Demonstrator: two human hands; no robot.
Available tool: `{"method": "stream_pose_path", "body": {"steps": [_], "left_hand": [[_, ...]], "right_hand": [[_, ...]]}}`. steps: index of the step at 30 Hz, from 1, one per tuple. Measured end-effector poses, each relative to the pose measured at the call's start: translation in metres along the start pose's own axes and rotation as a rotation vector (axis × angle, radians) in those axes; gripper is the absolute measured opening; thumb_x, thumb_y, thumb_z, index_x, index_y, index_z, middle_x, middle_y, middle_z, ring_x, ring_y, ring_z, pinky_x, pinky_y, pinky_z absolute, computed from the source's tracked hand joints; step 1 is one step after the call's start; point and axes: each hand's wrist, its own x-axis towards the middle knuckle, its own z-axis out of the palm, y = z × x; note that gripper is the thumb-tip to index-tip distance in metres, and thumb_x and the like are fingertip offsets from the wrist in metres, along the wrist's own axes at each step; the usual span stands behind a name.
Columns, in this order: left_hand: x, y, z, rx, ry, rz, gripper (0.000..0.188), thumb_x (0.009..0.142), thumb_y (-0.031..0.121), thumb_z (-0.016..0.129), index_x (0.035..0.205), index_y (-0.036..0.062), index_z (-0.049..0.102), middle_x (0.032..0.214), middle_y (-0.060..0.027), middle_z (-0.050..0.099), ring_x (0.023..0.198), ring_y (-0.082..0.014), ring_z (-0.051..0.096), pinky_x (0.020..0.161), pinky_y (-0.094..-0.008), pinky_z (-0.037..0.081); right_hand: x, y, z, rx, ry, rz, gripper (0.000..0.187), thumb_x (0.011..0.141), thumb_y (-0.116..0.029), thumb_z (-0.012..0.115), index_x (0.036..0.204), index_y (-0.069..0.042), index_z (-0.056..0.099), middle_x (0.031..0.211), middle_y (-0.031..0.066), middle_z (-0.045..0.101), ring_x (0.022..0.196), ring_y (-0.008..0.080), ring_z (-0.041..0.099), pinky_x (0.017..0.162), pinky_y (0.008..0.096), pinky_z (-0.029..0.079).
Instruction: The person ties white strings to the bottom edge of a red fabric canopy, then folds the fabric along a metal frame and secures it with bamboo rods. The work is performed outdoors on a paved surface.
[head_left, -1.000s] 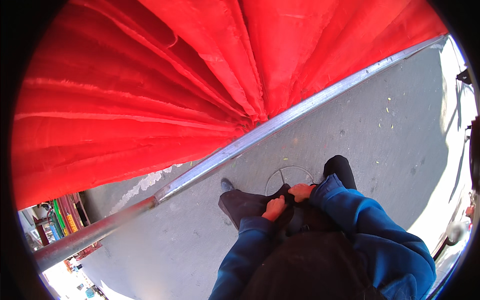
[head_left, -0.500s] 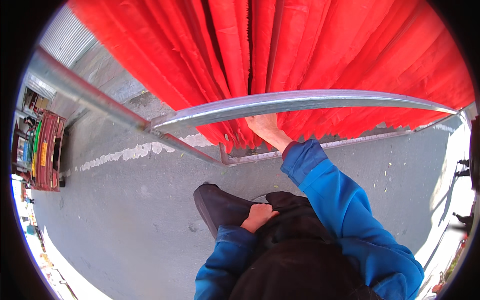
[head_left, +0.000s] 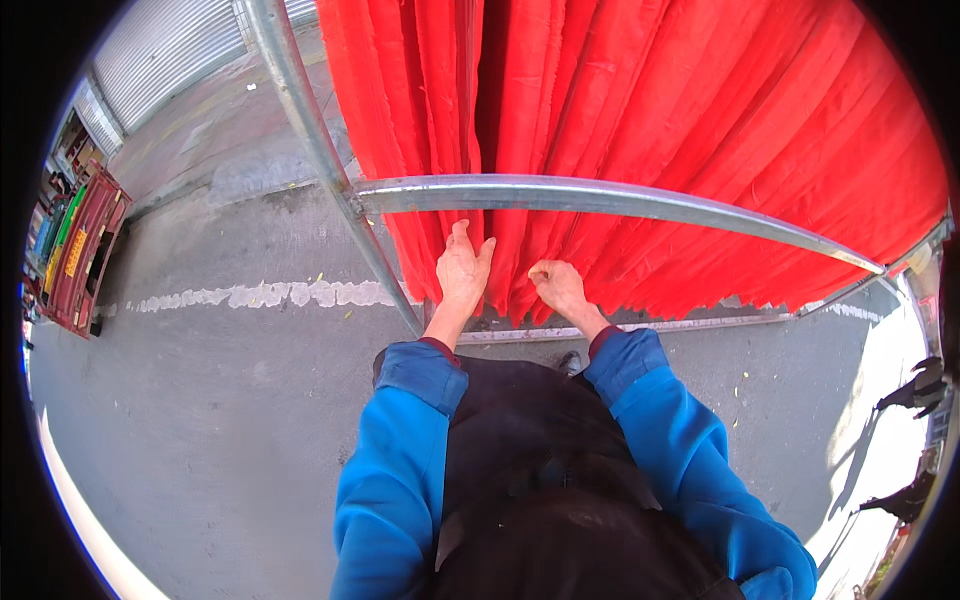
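Note:
Long red cloth strips [head_left: 640,110] hang in folds behind a metal frame bar [head_left: 560,192]. Below that bar my left hand [head_left: 463,268] is in front of the cloth's left part, open, with its thumb apart from the fingers. To its right my right hand [head_left: 562,288] has curled fingers pinched at a fold of the red cloth; the fingertips are partly hidden. A metal upright [head_left: 315,130] meets the bar left of my hands, and the lower frame rail [head_left: 620,332] runs near the ground under the cloth.
Grey pavement [head_left: 220,420] with a worn white line [head_left: 260,294] surrounds the frame. At far left stands a dark red vehicle [head_left: 88,250], near a corrugated metal shutter [head_left: 165,60]. Dark figures [head_left: 915,385] and shadows appear at the right edge.
My left hand has risen from my lap to the cloth and opened. The right hand has come out from behind the bar. My view has shifted, so the frame sits differently.

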Motion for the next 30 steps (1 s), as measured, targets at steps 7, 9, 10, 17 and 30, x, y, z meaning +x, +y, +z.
{"method": "stream_pose_path", "body": {"steps": [7,9,10,17,30], "left_hand": [[0.039,-0.017,0.032,0.070,0.032,-0.074,0.017,0.082,0.018,0.060,0.080,0.0025,0.065,0.075,-0.0224,0.064,0.071,-0.0409,0.063,0.063,-0.0504,0.051],[0.033,-0.020,0.040,-0.029,0.068,0.034,0.011,0.078,0.014,0.063,0.082,0.0040,0.066,0.077,-0.0208,0.065,0.071,-0.0406,0.063,0.062,-0.0500,0.050],[0.032,-0.020,0.043,-0.036,0.083,0.088,0.009,0.076,0.012,0.065,0.082,0.0048,0.066,0.077,-0.0199,0.065,0.072,-0.0405,0.063,0.062,-0.0496,0.050],[0.033,-0.013,0.044,-0.123,0.148,0.391,0.027,0.074,0.005,0.066,0.100,0.0028,0.063,0.088,-0.0154,0.063,0.081,-0.0347,0.060,0.075,-0.0448,0.048],[0.082,0.040,0.024,-0.306,0.421,0.067,0.051,0.085,0.026,0.065,0.125,0.0003,0.047,0.118,-0.0248,0.055,0.109,-0.0389,0.054,0.091,-0.0472,0.043]], "right_hand": [[0.053,-0.063,0.001,0.486,0.081,-0.097,0.019,0.085,-0.017,0.060,0.097,-0.003,0.064,0.078,0.0161,0.065,0.069,0.0276,0.062,0.063,0.0388,0.048],[0.073,-0.083,-0.002,0.211,0.332,-0.500,0.027,0.086,-0.025,0.061,0.102,-0.003,0.060,0.081,0.0181,0.064,0.080,0.0362,0.063,0.068,0.0432,0.049],[0.078,-0.090,-0.004,0.236,0.297,-0.432,0.028,0.086,-0.026,0.062,0.102,-0.003,0.060,0.084,0.0191,0.064,0.083,0.0386,0.063,0.070,0.0444,0.049],[0.103,-0.074,-0.024,0.193,0.333,-0.328,0.024,0.089,-0.022,0.063,0.082,0.001,0.063,0.073,0.0226,0.063,0.069,0.0336,0.066,0.058,0.0397,0.047],[0.080,-0.065,-0.055,-0.133,0.226,-0.355,0.026,0.092,-0.021,0.056,0.077,0.000,0.061,0.067,0.0243,0.060,0.062,0.0389,0.062,0.054,0.0462,0.046]]}}
